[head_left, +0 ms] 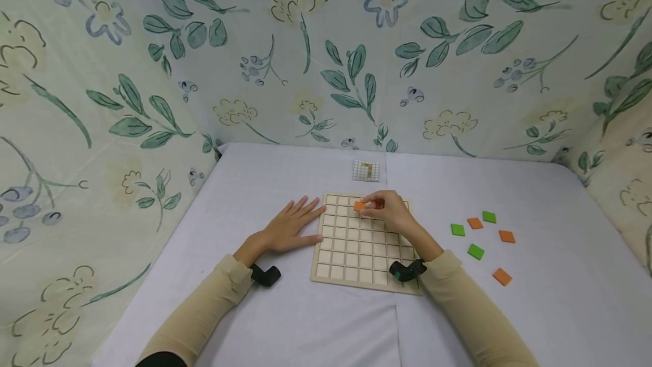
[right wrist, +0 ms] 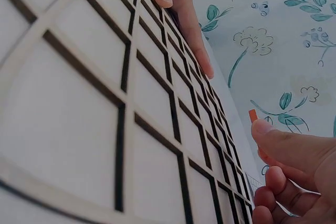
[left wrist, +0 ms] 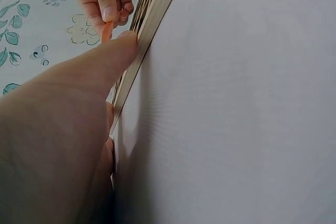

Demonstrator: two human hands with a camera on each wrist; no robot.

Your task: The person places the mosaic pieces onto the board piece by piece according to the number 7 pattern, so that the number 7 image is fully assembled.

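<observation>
An orange square tile (head_left: 359, 206) is pinched between the thumb and fingers of the right hand (head_left: 389, 209), over the far part of a wooden grid board (head_left: 351, 245). In the right wrist view the tile (right wrist: 253, 115) stands on edge in the right hand's (right wrist: 294, 166) fingertips, above the grid. The left hand (head_left: 290, 227) lies spread at the board's left edge, its thumb and fingertips touching that edge. The left wrist view shows the left thumb (left wrist: 84, 77) against the board's side (left wrist: 149, 32), with the orange tile (left wrist: 106, 32) beyond.
Right of the board lie loose green tiles (head_left: 476, 251) and orange tiles (head_left: 501, 276). A small card with a coloured grid pattern (head_left: 366, 170) lies behind the board on the white cloth (head_left: 285, 169). Flower-patterned fabric (head_left: 326, 95) hangs behind and at the sides.
</observation>
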